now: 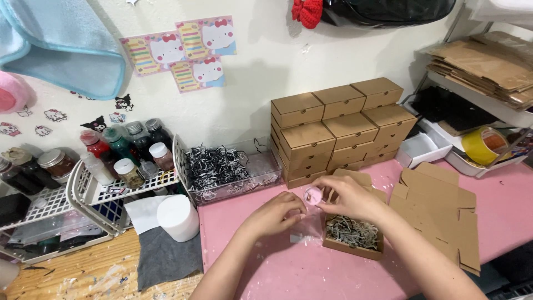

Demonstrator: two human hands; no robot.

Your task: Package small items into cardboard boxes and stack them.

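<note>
Head view: small round pink item, pinched between the fingers of the left hand and right hand, both clamped on it above a clear plastic bag beside the open cardboard box of shredded paper on the pink desk. Likely light, rigid, possibly fragile; best held by its rim.

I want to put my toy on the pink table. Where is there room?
Bare pink mat lies in front of the open box, between the arms. Another bare strip lies right of the flat cardboard. It is crowded by the stacked boxes and the clear bin.
</note>
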